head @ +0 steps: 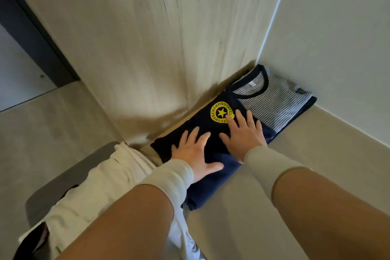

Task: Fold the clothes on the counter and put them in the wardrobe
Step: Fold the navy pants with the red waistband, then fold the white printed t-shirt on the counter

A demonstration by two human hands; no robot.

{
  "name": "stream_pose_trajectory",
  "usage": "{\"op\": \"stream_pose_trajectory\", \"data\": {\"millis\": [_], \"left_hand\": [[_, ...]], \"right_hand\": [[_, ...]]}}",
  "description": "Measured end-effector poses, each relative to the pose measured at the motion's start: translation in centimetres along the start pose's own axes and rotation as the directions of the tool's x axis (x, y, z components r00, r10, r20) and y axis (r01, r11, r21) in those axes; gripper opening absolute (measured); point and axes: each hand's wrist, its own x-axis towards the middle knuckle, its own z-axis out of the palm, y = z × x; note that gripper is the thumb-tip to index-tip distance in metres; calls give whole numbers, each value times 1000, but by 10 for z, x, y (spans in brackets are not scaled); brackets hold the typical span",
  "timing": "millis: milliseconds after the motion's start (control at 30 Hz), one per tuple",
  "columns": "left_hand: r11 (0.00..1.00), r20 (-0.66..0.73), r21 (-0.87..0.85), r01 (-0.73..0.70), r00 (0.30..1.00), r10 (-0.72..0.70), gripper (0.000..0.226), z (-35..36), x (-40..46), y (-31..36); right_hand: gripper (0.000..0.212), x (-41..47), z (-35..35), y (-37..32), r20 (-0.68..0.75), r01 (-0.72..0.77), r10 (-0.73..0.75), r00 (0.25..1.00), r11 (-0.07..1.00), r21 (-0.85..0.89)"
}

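A folded navy garment [213,154] with a round yellow star badge lies on the pale shelf [306,164], along the wooden side panel. My left hand [196,152] lies flat on its near half with the fingers spread. On the far half, just below the badge, rests my right hand [242,133], also flat with straight fingers. Behind the navy piece, in the back corner, sits a folded blue-and-white striped shirt [276,101] with a dark collar.
A wood-grain panel [147,48] rises on the left of the shelf and a white wall [337,38] closes the right side. Below left, cream cloth [101,186] covers my leg over a grey seat [63,179]. Bare shelf surface stretches to the right.
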Motion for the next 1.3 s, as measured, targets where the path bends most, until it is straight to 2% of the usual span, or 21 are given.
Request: {"op": "stream_pose_trajectory", "data": {"millis": [67,133,167,233,300,333,433,500,633,700,767,800,867,967,1033,1100,1167,1300], "left_hand": [[992,153,80,96,982,-107,114,16,2,-3],[979,200,110,172,961,-191,124,17,3,-14],[973,222,120,195,950,-218,126,13,4,-20],[965,259,141,223,932,-253,130,8,4,-28],[962,264,173,213,930,-254,128,4,5,-31],[961,246,187,203,938,-246,124,3,6,-32],[967,104,201,154,979,-178,103,-1,11,-42],[974,55,191,119,990,-131,102,2,13,-49],[967,135,222,125,978,-158,123,12,18,-52],[961,184,246,129,967,-177,128,9,21,-49],[959,227,252,129,955,-188,130,6,24,-47],[958,247,252,135,948,-199,130,5,26,-45],[957,286,254,139,934,-212,130,4,25,-43],[968,310,225,112,934,-180,120,-7,21,-44],[986,283,155,60,953,-103,101,-22,18,-47],[1000,207,24,13,978,-18,80,-37,10,-55],[993,112,-115,14,994,-1,69,-42,-4,-66],[984,-68,-175,42,996,-54,57,-39,-55,-83]], "right_hand": [[70,0,12,-1,92,-20,18,996,1000,21],[71,1,18,-5,168,-34,27,985,999,42],[72,1,19,-9,165,-33,26,986,999,41],[76,3,17,-20,39,1,0,999,1000,-11],[76,9,15,-32,-76,39,-43,996,998,-56],[76,13,16,-37,-79,44,-48,996,998,-54],[77,26,29,-43,39,16,-18,999,998,58],[80,39,32,-39,100,30,-40,994,995,97],[81,60,28,-38,126,30,-39,991,997,68],[78,56,27,-48,17,-15,14,1000,1000,26],[71,48,29,-58,-116,-2,-1,993,1000,-29],[67,45,30,-59,-110,16,-20,994,999,-38],[64,44,30,-58,10,-16,16,1000,1000,-21],[63,38,22,-59,96,-62,72,993,993,-104],[61,26,17,-63,101,-61,71,992,993,-97],[57,7,11,-67,76,-30,37,996,996,-83],[51,-12,2,-71,18,35,-34,999,999,-42],[34,-52,-17,-96,-61,164,-158,986,982,94]]}}
